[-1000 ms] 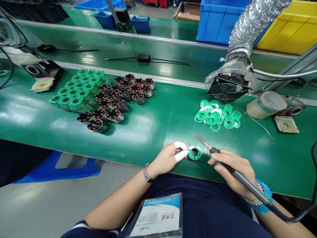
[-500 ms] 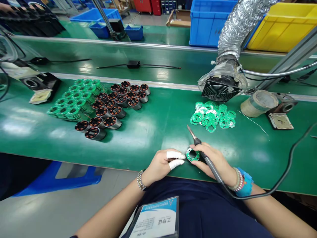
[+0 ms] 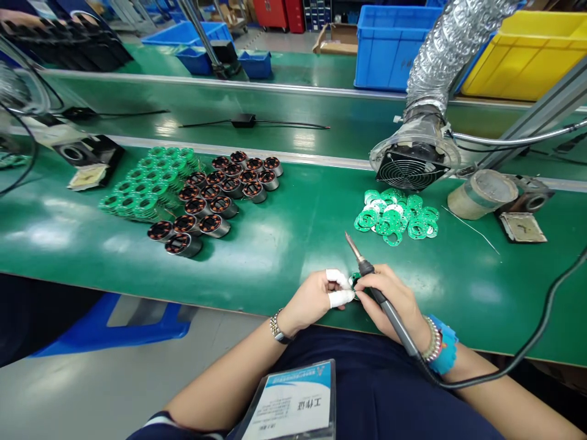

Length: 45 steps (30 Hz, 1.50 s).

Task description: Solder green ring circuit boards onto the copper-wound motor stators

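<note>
My left hand (image 3: 314,299), with white wraps on two fingers, closes on a small green ring-shaped circuit board (image 3: 354,280) at the bench's front edge. My right hand (image 3: 389,299) grips a black soldering iron (image 3: 380,296), and its fingers also press against the board. The iron's metal tip points up and away, off the board. Both hands hide most of the ring. Farther up the bench lie a loose pile of green ring boards (image 3: 394,217), stacks of green rings (image 3: 147,189) and rows of copper-wound motor stators (image 3: 211,195).
A fan-fronted fume extractor (image 3: 408,171) with a silver duct stands at the back right, beside a tape-wrapped roll (image 3: 481,194) and a metal plate (image 3: 523,227). The iron's black cable (image 3: 518,360) runs off right. Blue and yellow crates stand beyond a second green bench.
My hands have come together over the ring board, which was lying visible between them a second ago. The right hand moved left with the iron, and the iron's tip now points more steeply up.
</note>
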Tool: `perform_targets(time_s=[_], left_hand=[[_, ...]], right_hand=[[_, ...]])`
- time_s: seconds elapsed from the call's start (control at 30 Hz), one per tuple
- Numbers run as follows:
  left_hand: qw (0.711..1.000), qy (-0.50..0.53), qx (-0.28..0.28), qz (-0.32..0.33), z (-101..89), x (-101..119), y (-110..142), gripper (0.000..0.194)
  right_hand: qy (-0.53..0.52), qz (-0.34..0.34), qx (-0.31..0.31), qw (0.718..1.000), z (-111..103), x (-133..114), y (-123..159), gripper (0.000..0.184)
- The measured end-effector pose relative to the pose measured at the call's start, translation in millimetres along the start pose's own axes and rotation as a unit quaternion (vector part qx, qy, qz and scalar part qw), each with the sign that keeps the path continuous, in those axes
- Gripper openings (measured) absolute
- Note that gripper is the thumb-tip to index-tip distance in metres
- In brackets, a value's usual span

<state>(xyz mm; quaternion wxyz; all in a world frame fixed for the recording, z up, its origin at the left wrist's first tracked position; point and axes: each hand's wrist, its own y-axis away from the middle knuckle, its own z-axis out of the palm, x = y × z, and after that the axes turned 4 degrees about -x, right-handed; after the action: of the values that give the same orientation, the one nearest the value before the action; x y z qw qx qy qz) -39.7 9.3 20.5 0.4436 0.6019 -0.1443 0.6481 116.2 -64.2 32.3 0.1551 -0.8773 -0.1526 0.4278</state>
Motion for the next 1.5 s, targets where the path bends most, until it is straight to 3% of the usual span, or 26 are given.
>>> perform_targets(time_s=[0.27, 0.43, 0.67, 0.93, 1.37, 1.43, 1.5], left_hand=[[0.999, 0.035, 0.019, -0.026, 1.6, -3, 9, 0.024], [0.998, 0.037, 0.031, -0.031, 1.2, -4, 11, 0.024], [0.999, 0.023, 0.028, -0.027, -0.7, -7, 10, 0.019], [0.999, -0.006, 0.036, -0.032, 0.9, -6, 11, 0.013], [0.999, -0.01, 0.042, -0.022, 2.2, -6, 10, 0.014], [0.999, -0.006, 0.042, -0.02, 2.7, -8, 9, 0.015], [0.999, 0.0, 0.04, -0.018, 3.1, -9, 9, 0.016]], right_hand=[[-0.004, 0.006, -0.008, 1.0, 3, 0, 1, 0.021], [-0.019, 0.024, 0.024, 0.999, -18, -6, 7, 0.017], [-0.035, -0.003, -0.012, 0.999, -42, -16, 21, 0.032], [-0.055, 0.007, -0.049, 0.997, -42, -21, 20, 0.025], [-0.01, 0.001, -0.034, 0.999, -45, -13, 18, 0.026], [0.005, -0.006, -0.058, 0.998, -41, -4, 12, 0.025], [0.002, -0.023, -0.123, 0.992, -36, 6, 2, 0.027]])
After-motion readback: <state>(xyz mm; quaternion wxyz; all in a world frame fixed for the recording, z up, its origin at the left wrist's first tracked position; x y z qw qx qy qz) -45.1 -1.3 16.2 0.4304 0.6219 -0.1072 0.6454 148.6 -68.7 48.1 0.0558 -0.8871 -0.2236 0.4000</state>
